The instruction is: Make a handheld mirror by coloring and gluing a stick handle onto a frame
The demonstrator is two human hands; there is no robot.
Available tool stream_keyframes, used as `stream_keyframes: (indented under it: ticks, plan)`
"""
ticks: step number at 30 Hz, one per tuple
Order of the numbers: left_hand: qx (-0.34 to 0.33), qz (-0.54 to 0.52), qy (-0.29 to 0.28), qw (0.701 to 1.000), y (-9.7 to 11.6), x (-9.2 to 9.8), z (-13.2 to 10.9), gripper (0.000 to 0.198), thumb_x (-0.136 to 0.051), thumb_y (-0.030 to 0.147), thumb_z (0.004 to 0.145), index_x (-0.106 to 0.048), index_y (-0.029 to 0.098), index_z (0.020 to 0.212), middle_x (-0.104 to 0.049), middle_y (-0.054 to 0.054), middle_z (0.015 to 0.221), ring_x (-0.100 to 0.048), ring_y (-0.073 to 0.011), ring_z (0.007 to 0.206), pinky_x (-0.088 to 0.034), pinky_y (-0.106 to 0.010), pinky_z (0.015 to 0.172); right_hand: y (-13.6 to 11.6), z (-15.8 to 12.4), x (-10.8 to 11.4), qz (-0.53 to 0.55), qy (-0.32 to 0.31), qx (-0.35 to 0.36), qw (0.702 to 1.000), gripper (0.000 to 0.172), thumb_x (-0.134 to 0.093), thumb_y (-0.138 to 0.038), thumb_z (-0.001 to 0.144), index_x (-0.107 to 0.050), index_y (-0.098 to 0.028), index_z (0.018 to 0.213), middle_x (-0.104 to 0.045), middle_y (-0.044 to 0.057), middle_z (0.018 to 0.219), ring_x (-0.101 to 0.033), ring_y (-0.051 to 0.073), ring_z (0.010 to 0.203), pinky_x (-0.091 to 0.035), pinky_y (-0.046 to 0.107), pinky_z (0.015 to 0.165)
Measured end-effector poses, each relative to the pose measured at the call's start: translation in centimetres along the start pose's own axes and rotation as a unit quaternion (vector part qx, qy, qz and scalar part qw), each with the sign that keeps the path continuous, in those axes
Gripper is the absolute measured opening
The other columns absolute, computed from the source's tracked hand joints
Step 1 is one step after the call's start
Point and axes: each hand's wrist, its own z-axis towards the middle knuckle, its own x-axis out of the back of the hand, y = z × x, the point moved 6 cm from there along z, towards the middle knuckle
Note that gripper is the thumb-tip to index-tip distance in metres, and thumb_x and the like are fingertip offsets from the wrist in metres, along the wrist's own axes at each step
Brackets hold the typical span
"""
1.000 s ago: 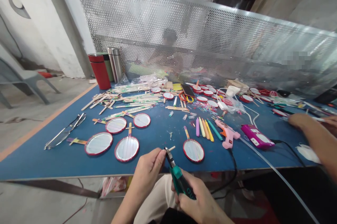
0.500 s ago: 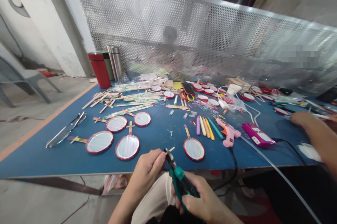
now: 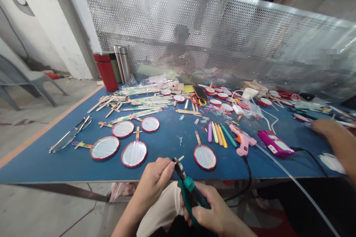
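Observation:
My right hand (image 3: 211, 205) is wrapped round the green and black handles of a pair of pliers (image 3: 189, 187), just past the table's front edge. Their metal jaws are at a thin wooden stick (image 3: 181, 158), whose pale end pokes out beyond them. My left hand (image 3: 155, 177) pinches the stick on the other side of the jaws; its fingers hide most of it. To the right of the jaws lies a red-rimmed round disc (image 3: 205, 157) with a coloured stick handle. Several similar discs (image 3: 134, 154) lie to the left.
Wooden sticks (image 3: 147, 100) are heaped at the back left, near a red flask (image 3: 106, 72). Glasses (image 3: 71, 135) lie far left. Glue sticks (image 3: 216, 133), a pink glue gun (image 3: 242, 141) and a purple power strip (image 3: 274, 143) sit to the right. Another person's arm (image 3: 330, 137) reaches in.
The view has shifted slightly. My hands, the pliers and the stick keep nearly the same position.

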Motion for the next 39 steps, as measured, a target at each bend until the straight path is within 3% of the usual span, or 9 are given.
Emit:
stream_keyframes:
  ticks: [9, 13, 16, 18, 26, 31, 39]
  plan:
    - [0.017, 0.005, -0.006, 1.0, 0.2, -0.2, 0.1, 0.037, -0.031, 0.039, 0.09, -0.032, 0.023, 0.057, -0.038, 0.004, 0.053, -0.036, -0.0117, 0.052, -0.028, -0.024, 0.052, 0.4, 0.0, -0.2, 0.002, -0.024, -0.001, 1.0, 0.022, -0.05, -0.018, 0.065, -0.06, -0.016, 0.085, -0.058, -0.001, 0.068, -0.056, 0.014, 0.063, -0.046, 0.025, 0.061]
    - [0.037, -0.011, -0.008, 0.999, 0.0, -0.3, 0.3, 0.038, -0.032, 0.043, 0.091, -0.034, 0.022, 0.058, -0.038, 0.005, 0.053, -0.037, -0.0116, 0.052, -0.028, -0.024, 0.051, 0.1, -0.1, 0.5, -0.113, 0.071, 0.062, 0.989, 0.017, -0.048, -0.018, 0.068, -0.058, -0.017, 0.083, -0.06, 0.001, 0.074, -0.056, 0.015, 0.068, -0.046, 0.024, 0.065]
    - [0.045, -0.04, -0.003, 0.998, -0.2, -0.3, 0.3, 0.038, -0.035, 0.045, 0.09, -0.038, 0.022, 0.06, -0.042, 0.004, 0.054, -0.039, -0.0115, 0.052, -0.03, -0.023, 0.052, -0.2, -0.6, 1.0, -0.19, 0.149, 0.111, 0.964, 0.028, -0.05, -0.019, 0.069, -0.062, -0.018, 0.095, -0.065, 0.004, 0.085, -0.059, 0.019, 0.079, -0.047, 0.027, 0.075]
    - [0.047, -0.054, -0.005, 0.997, -0.2, -0.3, 0.2, 0.038, -0.036, 0.045, 0.091, -0.039, 0.022, 0.06, -0.045, 0.004, 0.054, -0.041, -0.0119, 0.053, -0.032, -0.023, 0.053, -0.3, -0.9, 1.0, -0.2, 0.167, 0.112, 0.959, 0.037, -0.051, -0.021, 0.069, -0.063, -0.018, 0.104, -0.066, 0.006, 0.091, -0.06, 0.021, 0.085, -0.047, 0.029, 0.08]
    - [0.044, -0.058, -0.021, 0.997, 0.3, -0.6, -0.2, 0.042, -0.027, 0.044, 0.096, -0.041, 0.022, 0.063, -0.05, 0.003, 0.059, -0.044, -0.0132, 0.058, -0.033, -0.024, 0.059, -2.1, -1.2, 0.6, -0.151, 0.138, 0.092, 0.974, 0.031, -0.051, -0.018, 0.068, -0.061, -0.017, 0.097, -0.063, 0.003, 0.087, -0.058, 0.019, 0.084, -0.046, 0.027, 0.078]
    - [0.041, -0.049, -0.001, 0.998, 0.0, -0.6, -0.1, 0.039, -0.03, 0.042, 0.094, -0.037, 0.022, 0.062, -0.043, 0.004, 0.058, -0.038, -0.013, 0.058, -0.03, -0.024, 0.056, -2.2, -0.6, 0.4, -0.133, 0.074, 0.067, 0.986, 0.015, -0.047, -0.018, 0.063, -0.054, -0.018, 0.077, -0.054, -0.001, 0.071, -0.05, 0.015, 0.069, -0.041, 0.024, 0.063]
    - [0.029, -0.08, 0.018, 0.996, -0.5, -0.5, -0.4, 0.039, -0.029, 0.039, 0.094, -0.033, 0.022, 0.059, -0.037, 0.005, 0.056, -0.035, -0.0118, 0.055, -0.03, -0.024, 0.055, -1.1, 0.3, 0.1, -0.057, 0.013, 0.028, 0.998, 0.022, -0.046, -0.017, 0.058, -0.055, -0.017, 0.078, -0.057, -0.001, 0.068, -0.054, 0.015, 0.066, -0.04, 0.024, 0.061]
